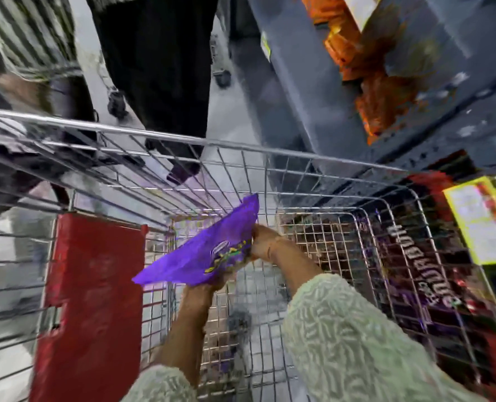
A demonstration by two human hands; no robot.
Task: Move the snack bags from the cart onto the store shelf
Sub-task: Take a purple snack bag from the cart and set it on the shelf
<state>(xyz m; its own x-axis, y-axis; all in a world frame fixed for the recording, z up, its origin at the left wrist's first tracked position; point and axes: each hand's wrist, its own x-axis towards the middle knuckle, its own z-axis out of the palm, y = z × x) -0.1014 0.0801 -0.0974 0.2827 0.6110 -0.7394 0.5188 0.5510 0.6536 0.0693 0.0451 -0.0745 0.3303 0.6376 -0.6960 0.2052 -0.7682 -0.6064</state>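
Note:
A purple snack bag (pixel 203 250) is held tilted above the inside of the wire cart (pixel 270 158). My left hand (pixel 214 281) grips its lower edge from beneath, mostly hidden by the bag. My right hand (pixel 262 242) pinches its right side. The grey store shelf (pixel 304 91) rises at the right, with orange bags (pixel 357 53) on it. The picture is blurred by motion.
The cart's red child-seat flap (pixel 95 300) is at the left. Purple packs (pixel 421 271) and a yellow box (pixel 484 219) sit on lower shelves behind the cart's right wall. A person in dark trousers (pixel 165 68) stands ahead, with another cart at the left.

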